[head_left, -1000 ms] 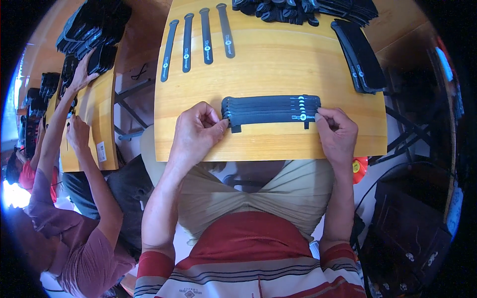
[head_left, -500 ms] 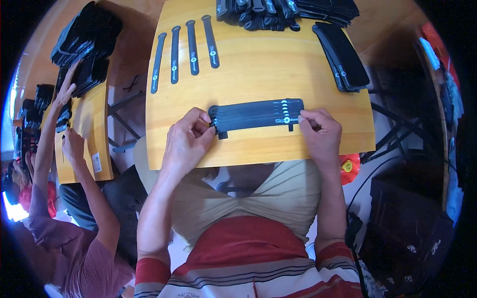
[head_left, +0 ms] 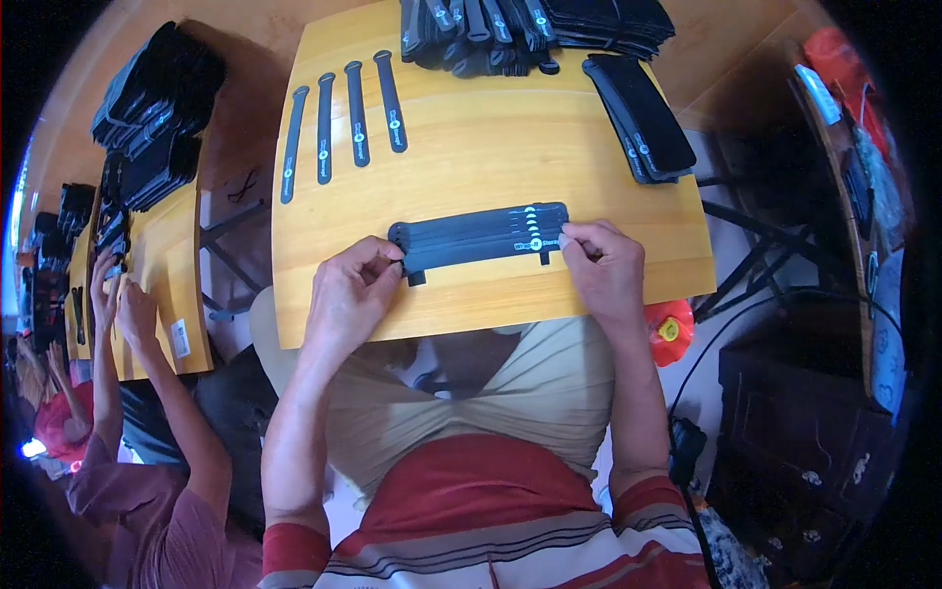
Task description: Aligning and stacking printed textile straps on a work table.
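Observation:
A fanned row of dark fabric straps (head_left: 461, 236), overlapping with pale printed marks near their right ends, lies near the front of the wooden table (head_left: 471, 304). My left hand (head_left: 351, 296) pinches the left end of the nearest strap between thumb and fingers. At the opposite end my right hand (head_left: 605, 267) grips the same strap in a like pinch. Two small dark tabs (head_left: 417, 278) stick out below the row's near edge. Farther left, several single straps (head_left: 357, 113) with looped tops lie side by side.
A heap of straps (head_left: 476, 34) and a flat bundle (head_left: 613, 25) occupy the far edge. A smaller stack (head_left: 643, 118) rests at the far right. At a table to the left, a co-worker's hands (head_left: 132, 304) work beside piled straps (head_left: 162, 98). A dark cabinet (head_left: 785, 442) stands right.
The whole view has shifted, so the table appears farther left. Both my hands stay at the strap's ends. The co-worker's raised hand has come down from the pile to the other hand.

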Tool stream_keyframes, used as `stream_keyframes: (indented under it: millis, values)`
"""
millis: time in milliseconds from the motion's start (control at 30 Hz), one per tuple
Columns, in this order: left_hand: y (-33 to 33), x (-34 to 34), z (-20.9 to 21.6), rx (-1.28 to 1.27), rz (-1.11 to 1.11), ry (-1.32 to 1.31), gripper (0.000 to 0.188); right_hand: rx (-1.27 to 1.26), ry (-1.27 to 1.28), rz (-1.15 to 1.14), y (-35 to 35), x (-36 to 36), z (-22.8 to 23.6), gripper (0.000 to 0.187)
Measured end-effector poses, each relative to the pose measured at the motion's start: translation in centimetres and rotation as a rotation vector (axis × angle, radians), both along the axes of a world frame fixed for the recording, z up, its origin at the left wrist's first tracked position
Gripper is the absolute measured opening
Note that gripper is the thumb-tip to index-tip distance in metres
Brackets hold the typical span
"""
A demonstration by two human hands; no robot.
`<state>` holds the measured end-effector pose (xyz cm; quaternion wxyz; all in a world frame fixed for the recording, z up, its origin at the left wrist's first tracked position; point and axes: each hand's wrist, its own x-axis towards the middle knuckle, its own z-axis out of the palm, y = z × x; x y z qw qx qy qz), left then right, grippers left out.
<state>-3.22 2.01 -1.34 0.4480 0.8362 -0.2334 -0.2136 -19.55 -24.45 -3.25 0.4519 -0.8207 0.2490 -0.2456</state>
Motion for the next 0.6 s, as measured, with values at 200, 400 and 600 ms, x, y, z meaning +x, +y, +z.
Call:
stream_keyframes:
  millis: [200,400,600]
  values:
    - [-0.2,-0.1,0.3,0.017,-0.007,-0.029,0.012,-0.069,-0.014,0.011,0.0,0.0,0.0,0.014]
    - [-0.1,-0.1,0.2,0.019,-0.006,-0.011,0.011,-0.128,0.044,0.006,0.1,0.2,0.4,0.014]
    - [0.0,-0.5,0.3,0.054,-0.020,-0.123,0.012,-0.220,0.142,0.030,0.1,0.1,1.6,0.014]
